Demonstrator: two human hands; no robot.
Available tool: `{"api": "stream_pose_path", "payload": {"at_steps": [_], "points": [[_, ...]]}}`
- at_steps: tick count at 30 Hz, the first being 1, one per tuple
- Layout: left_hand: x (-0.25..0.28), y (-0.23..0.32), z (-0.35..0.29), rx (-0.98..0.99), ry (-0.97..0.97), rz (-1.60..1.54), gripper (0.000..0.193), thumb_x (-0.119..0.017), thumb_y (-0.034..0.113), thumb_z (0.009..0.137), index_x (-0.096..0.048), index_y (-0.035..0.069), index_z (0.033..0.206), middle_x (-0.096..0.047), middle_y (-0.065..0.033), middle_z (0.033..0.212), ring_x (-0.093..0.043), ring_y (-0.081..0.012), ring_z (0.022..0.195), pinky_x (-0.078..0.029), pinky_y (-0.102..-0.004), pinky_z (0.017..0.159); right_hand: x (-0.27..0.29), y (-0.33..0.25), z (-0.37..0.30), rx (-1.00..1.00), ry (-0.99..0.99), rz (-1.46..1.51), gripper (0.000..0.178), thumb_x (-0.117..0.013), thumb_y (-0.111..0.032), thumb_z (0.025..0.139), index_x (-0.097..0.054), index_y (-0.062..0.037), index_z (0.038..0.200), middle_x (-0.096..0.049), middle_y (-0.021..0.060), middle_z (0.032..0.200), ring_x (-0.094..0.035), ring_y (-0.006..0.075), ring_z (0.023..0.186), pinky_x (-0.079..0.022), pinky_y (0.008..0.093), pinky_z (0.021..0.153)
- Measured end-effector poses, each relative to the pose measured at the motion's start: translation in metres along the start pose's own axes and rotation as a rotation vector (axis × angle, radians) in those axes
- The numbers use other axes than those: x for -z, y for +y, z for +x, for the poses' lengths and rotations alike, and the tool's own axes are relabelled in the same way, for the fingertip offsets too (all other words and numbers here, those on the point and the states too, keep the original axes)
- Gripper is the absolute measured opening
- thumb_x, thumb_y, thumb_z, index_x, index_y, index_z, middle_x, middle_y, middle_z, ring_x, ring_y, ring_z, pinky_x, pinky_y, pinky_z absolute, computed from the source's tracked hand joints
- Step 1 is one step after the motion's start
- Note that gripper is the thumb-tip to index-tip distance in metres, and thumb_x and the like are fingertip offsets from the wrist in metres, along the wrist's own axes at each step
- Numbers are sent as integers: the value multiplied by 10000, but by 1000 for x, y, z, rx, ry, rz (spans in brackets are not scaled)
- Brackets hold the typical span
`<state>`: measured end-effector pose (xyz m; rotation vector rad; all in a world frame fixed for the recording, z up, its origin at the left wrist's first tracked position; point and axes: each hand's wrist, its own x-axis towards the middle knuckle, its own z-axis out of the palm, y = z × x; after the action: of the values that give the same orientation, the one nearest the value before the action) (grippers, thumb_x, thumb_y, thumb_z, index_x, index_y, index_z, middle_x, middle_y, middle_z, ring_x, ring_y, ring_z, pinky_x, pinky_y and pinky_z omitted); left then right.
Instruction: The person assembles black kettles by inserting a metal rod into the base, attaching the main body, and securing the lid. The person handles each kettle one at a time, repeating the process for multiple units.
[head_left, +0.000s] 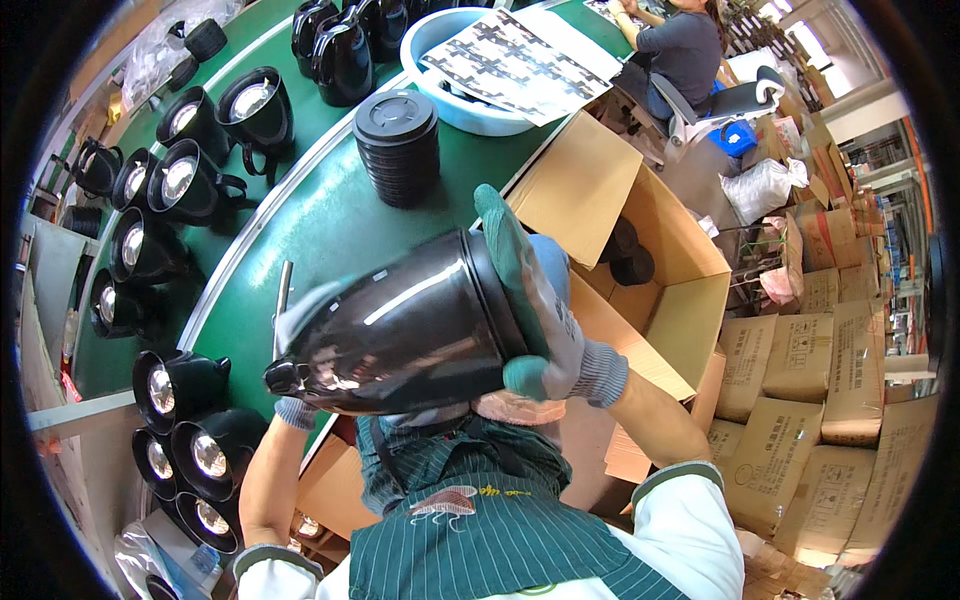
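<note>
A glossy black jug (400,325) lies sideways in front of my chest, its narrow spout end to the left and its wide end to the right. My right hand (548,315), in a grey and green glove, clasps the wide end, with the fingers over the top and the thumb below. From behind the narrow end my left hand (308,308) reaches round the jug; its pale glove is blurred and mostly hidden. Beside it stands a thin metal rod (284,300). Beyond the jug, a stack of round black caps (397,150) rests on the green table (330,215).
Several black jugs with silvery inserts (180,175) stand along the left. At the back are glossy jugs (343,60) and a light-blue basin (425,70) under a patterned sheet. An open carton (690,300) stands right, near stacked cartons (790,460). A seated person (685,50) is farther off.
</note>
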<state>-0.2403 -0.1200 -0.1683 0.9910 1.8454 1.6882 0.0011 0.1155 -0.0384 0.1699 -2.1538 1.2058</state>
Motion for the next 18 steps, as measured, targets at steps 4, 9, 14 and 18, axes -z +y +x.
{"api": "stream_pose_path", "payload": {"at_steps": [4, 9, 14, 18], "points": [[-23, 14, -8, 177, -14, -301, 447, -817, 175, 850, -693, -53, 1214, -765, -114, 1086, -744, -215, 925, -603, -359, 882, -13, -2, -30, -350, 66, 329, 845, -546, -493, 1051, -179, -22, 1649, -269, 174, 1684, -359, 311, 1508, -292, 410, 1241], [-31, 121, 30, -405, -262, 426, 367, -760, 135, 822, -757, -9, 1159, -768, -183, 1149, -770, -283, 1016, -587, -346, 916, -40, 52, -103, -878, 565, 765, 635, -554, -357, 1083, -336, -53, 1596, -481, 137, 1558, -525, 247, 1392, -438, 395, 1172], [-59, 158, 35, -418, -367, 578, 469, -771, 109, 756, -711, 17, 1212, -754, -206, 1078, -753, -360, 990, -580, -388, 913, -9, 49, -135, -899, 678, 1203, 557, -583, -374, 1062, -476, -41, 1495, -587, 139, 1450, -596, 260, 1303, -504, 435, 1110], [-87, 213, 40, -153, -646, 171, 931, -870, 129, 683, -478, -10, 1517, -664, -201, 1356, -652, -247, 1254, -482, -393, 1091, 8, 31, -131, -638, 496, 1013, 543, -560, -386, 1067, -490, -36, 1477, -580, 151, 1449, -595, 268, 1295, -497, 433, 1118]]}}
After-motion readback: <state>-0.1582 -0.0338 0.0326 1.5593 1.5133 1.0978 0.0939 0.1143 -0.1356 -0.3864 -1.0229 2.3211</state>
